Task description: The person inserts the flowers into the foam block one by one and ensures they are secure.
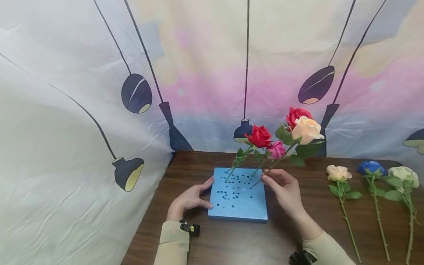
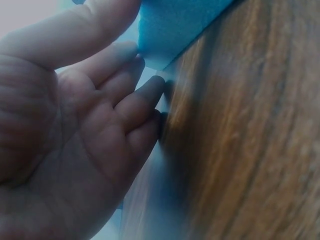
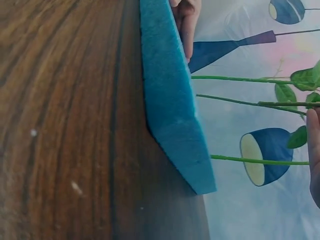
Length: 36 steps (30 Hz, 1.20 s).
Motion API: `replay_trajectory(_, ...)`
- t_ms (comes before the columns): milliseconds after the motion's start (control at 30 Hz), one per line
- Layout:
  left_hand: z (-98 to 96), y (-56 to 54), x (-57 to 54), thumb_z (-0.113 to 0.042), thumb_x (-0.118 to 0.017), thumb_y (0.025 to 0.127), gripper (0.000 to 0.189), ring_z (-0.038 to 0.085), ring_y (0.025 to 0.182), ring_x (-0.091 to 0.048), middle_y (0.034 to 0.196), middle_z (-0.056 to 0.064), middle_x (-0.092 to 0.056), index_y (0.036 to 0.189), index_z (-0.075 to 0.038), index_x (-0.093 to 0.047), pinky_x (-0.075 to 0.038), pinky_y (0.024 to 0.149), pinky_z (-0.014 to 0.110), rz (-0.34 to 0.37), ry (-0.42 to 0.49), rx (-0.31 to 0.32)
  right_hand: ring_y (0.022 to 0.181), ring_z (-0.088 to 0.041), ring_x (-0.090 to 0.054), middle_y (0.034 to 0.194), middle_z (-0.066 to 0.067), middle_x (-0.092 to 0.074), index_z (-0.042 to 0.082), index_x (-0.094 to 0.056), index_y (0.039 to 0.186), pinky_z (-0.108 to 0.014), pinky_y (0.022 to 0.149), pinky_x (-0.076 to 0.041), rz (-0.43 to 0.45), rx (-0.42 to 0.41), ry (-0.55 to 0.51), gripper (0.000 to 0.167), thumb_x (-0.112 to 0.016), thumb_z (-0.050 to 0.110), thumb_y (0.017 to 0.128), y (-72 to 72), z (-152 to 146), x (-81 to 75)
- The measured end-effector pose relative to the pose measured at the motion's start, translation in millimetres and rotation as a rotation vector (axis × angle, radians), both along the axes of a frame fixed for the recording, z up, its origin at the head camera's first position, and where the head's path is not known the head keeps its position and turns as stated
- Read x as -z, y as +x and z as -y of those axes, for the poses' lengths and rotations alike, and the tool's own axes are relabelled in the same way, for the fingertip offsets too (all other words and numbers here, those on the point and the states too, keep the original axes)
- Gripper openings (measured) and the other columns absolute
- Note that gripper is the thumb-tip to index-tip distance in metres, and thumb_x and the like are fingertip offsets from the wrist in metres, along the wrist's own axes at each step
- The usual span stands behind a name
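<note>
A blue foam board (image 1: 238, 211) pierced with many small holes lies on the table. My left hand (image 1: 192, 197) rests against its left edge, thumb by the near corner and fingers loosely extended; the left wrist view shows the palm (image 2: 65, 145) holding nothing. My right hand (image 1: 286, 191) pinches the stem of a peach rose (image 1: 306, 130) between thumb and fingers. This stem slants down to the left, its lower end (image 3: 265, 104) short of the board in the right wrist view. A red rose (image 1: 260, 136), a pink rose (image 1: 276, 150) and another red rose (image 1: 294, 114) stand behind.
On the table's right side lie a small peach rose (image 1: 338, 173), a blue rose (image 1: 371, 168) and a white rose (image 1: 404, 177), stems toward me. A cloth backdrop (image 1: 205, 73) printed with lamps hangs behind and left of the wooden table (image 1: 218, 243).
</note>
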State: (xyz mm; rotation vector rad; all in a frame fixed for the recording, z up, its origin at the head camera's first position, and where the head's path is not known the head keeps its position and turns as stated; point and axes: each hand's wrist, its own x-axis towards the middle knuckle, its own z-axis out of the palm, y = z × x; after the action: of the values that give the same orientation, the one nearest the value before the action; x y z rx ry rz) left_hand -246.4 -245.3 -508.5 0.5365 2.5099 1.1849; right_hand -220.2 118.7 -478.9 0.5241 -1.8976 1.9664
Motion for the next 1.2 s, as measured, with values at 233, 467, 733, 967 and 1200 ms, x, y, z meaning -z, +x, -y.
replay_trajectory(233,-0.3,3.1,-1.0,-0.025,-0.093,0.084,0.103,0.027,0.162,-0.021,0.175,-0.004,-0.025,0.169,-0.020,-0.034,-0.021,0.129,0.056,0.013,0.006,-0.009,0.092,-0.012,-0.078,0.107,-0.015,-0.079,-0.004,-0.075,0.112,-0.030,0.084,-0.063,0.026,0.040,0.019,0.015,-0.076,-0.002,0.097,-10.2,7,8.9)
replay_trajectory(467,-0.8,3.8,0.3,-0.024,-0.092,0.084,0.103,0.026,0.162,-0.022,0.175,-0.004,-0.025,0.169,-0.020,-0.034,-0.022,0.129,0.056,0.014,0.004,-0.007,0.091,-0.008,-0.077,0.106,-0.016,-0.080,0.000,-0.076,0.112,-0.023,0.083,-0.062,0.044,0.080,0.098,0.014,-0.078,0.003,0.098,-17.0,7,18.4)
replay_trajectory(733,-0.2,2.0,-1.1,-0.024,-0.092,0.085,0.102,0.026,0.161,-0.023,0.175,-0.004,-0.025,0.169,-0.020,-0.034,-0.023,0.128,0.056,0.008,-0.004,-0.004,0.088,-0.003,-0.074,0.105,-0.019,-0.079,-0.003,-0.075,0.109,-0.017,0.077,-0.059,0.015,0.150,0.181,0.014,-0.076,-0.006,0.095,-25.4,9,19.2)
replay_trajectory(967,0.9,2.5,-1.8,-0.024,-0.092,0.085,0.103,0.027,0.162,-0.023,0.176,-0.002,-0.025,0.169,-0.018,-0.034,-0.023,0.128,0.057,0.001,-0.003,0.004,0.092,-0.017,-0.077,0.105,-0.015,-0.079,0.001,-0.075,0.109,-0.018,0.081,-0.059,-0.163,0.095,0.199,0.024,-0.077,-0.014,0.091,-27.7,8,12.9)
replay_trajectory(1200,0.2,1.4,-0.7,-0.024,-0.092,0.084,0.103,0.027,0.162,-0.023,0.176,-0.003,-0.024,0.169,-0.018,-0.034,-0.023,0.129,0.056,0.002,-0.007,0.011,0.090,-0.014,-0.077,0.101,-0.001,-0.081,0.011,-0.076,0.109,-0.021,0.076,-0.060,-0.007,0.171,0.346,0.012,-0.080,0.010,0.098,-21.7,8,19.3)
